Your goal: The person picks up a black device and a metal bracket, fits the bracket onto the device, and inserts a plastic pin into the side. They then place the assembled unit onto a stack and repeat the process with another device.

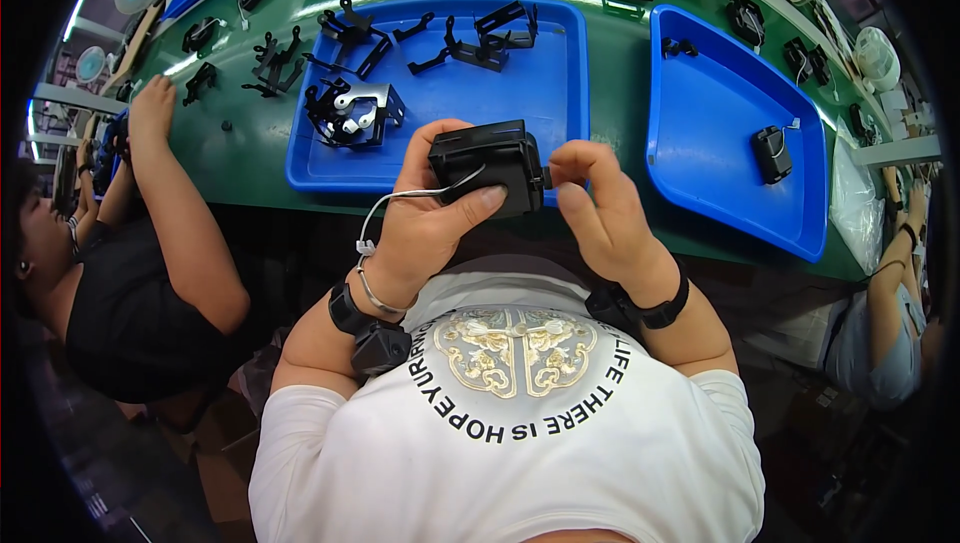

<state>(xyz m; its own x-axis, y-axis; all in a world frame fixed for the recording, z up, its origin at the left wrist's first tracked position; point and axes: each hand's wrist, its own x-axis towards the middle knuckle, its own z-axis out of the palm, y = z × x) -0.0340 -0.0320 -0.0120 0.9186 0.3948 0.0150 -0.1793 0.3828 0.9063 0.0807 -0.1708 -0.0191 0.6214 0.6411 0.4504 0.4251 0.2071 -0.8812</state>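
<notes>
- The white cable (pixel 400 194) could snag: its plug (pixel 366 247) hangs right by the bracelet (pixel 376 295) on the left wrist, so a turn of that wrist might tug the wire.
- The cable also crosses the face of the black box (pixel 487 150) close to the thumb, so a shifted grip could pinch or strain it.
- The box could tip or slip if the right side is pushed hard, since one hand seems to bear its weight; it is held up near the front rim of the larger blue tray (pixel 462 108), and a drop could knock that rim.
- The left hand (pixel 432 205) is closed around the box, thumb pressed on the face, fingers behind it.
- The right hand (pixel 600 205) is half curled at the box's right edge, thumb and forefinger a little apart; I cannot tell whether they touch or pinch anything there.
</notes>
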